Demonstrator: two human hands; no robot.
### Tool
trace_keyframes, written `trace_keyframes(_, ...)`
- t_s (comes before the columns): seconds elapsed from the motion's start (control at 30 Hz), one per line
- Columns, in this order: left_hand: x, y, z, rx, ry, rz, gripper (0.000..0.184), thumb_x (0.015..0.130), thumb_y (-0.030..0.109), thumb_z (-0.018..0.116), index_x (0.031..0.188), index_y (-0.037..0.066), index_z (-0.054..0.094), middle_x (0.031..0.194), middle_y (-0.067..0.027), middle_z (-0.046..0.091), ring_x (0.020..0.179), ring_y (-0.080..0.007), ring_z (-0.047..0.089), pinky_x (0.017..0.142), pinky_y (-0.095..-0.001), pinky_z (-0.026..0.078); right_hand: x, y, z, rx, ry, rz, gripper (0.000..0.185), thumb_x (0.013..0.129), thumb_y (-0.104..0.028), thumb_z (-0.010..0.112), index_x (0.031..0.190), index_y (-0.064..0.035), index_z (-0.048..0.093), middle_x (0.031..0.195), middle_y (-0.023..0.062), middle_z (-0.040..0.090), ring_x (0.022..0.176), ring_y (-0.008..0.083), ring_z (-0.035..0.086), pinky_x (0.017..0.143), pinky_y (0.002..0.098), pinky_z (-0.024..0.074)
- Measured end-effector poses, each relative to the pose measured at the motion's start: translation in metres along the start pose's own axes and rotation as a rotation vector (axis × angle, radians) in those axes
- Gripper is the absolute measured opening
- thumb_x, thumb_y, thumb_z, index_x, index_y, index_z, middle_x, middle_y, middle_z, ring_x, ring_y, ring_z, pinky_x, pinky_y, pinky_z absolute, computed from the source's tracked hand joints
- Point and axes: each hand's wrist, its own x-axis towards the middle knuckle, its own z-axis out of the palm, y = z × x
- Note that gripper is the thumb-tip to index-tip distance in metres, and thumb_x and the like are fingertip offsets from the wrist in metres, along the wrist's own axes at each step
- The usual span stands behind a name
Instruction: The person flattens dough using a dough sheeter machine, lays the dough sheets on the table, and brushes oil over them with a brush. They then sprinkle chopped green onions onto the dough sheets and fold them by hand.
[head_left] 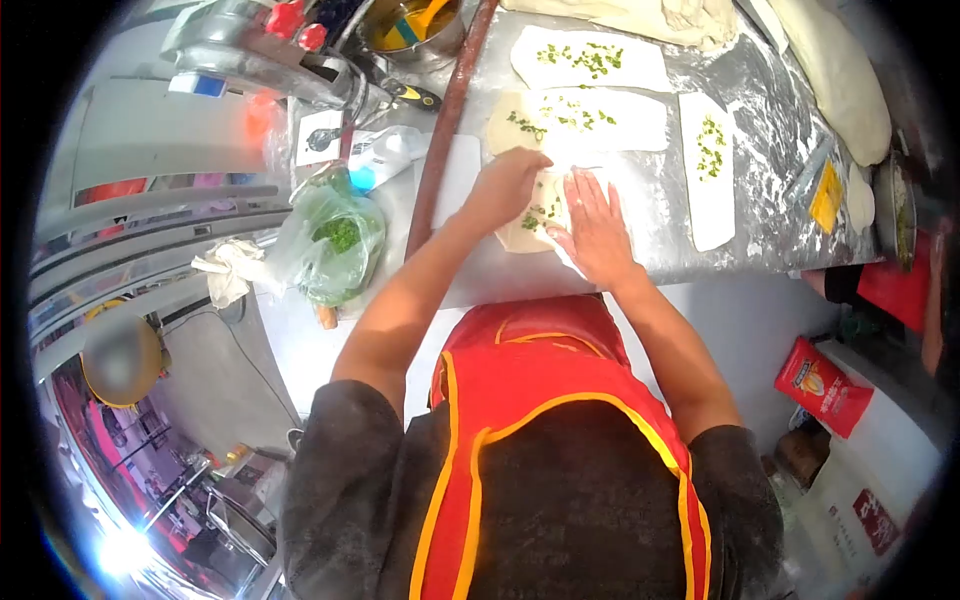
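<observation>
A flat sheet of dough (524, 236) sprinkled with chopped green onion lies at the front of the metal worktop, beneath both hands. My left hand (508, 188) is at its upper left, fingers bent and closed on the dough's edge. Fingers stretched out, my right hand (598, 225) lies flat over the right side of the same sheet. Just beyond are a second topped sheet (640, 118) and a third one (530, 62). Another topped strip (708, 225) rests to the right.
A long rolling pin (440, 150) lies along the left side. Beside it sit a plastic bag of chopped greens (340, 262) and a metal pot (445, 45). Large dough masses (840, 90) are at the back and right, near a yellow-handled scraper (826, 197).
</observation>
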Motion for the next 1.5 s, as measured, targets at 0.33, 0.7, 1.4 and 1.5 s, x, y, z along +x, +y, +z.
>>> trace_keyframes(0.33, -0.038, 0.018, 0.073, -0.13, 0.078, -0.058, 0.036, 0.078, 0.0, 0.044, 0.114, -0.003, 0.05, 0.114, -0.0219, 0.053, 0.108, -0.0351, 0.05, 0.094, -0.0406, 0.038, -0.002, 0.016, -0.009, 0.24, 0.001, 0.223, 0.059, 0.081, -0.022, 0.058, 0.129, 0.0029, 0.035, 0.134, 0.0213, 0.036, 0.125, 0.0303, 0.034, 0.103, 0.0455, 0.0255)
trace_keyframes(0.7, -0.061, 0.049, 0.077, -0.14, 0.113, -0.238, 0.049, 0.091, 0.023, 0.039, 0.129, -0.007, 0.037, 0.126, -0.0249, 0.046, 0.12, -0.0321, 0.042, 0.102, -0.0351, 0.031, 0.02, 0.022, -0.028, 0.657, -0.082, 0.638, 0.025, 0.071, -0.015, 0.07, 0.079, 0.0024, 0.054, 0.065, 0.0066, 0.058, 0.057, 0.014, 0.055, 0.052, 0.0292, 0.0444)
trace_keyframes(1.4, -0.092, -0.015, 0.013, -0.173, 0.343, -0.534, 0.033, 0.076, 0.012, 0.064, 0.104, 0.002, 0.048, 0.079, -0.0129, 0.059, 0.072, -0.0246, 0.059, 0.068, -0.0348, 0.047, 0.043, -0.047, 0.025, -0.016, -0.152, -0.257, 0.062, 0.09, -0.041, 0.042, 0.138, -0.0053, 0.028, 0.144, 0.011, 0.027, 0.134, 0.026, 0.022, 0.109, 0.0483, 0.0114)
trace_keyframes(1.5, -0.073, -0.006, -0.001, 0.135, 0.31, -0.499, 0.029, 0.078, 0.014, 0.062, 0.103, 0.003, 0.052, 0.084, -0.0132, 0.059, 0.074, -0.0268, 0.059, 0.069, -0.0351, 0.047, 0.046, -0.02, 0.024, 0.458, -0.102, -0.269, 0.058, 0.089, -0.033, 0.048, 0.137, -0.0043, 0.031, 0.142, 0.0121, 0.03, 0.133, 0.0251, 0.025, 0.109, 0.0412, 0.0161)
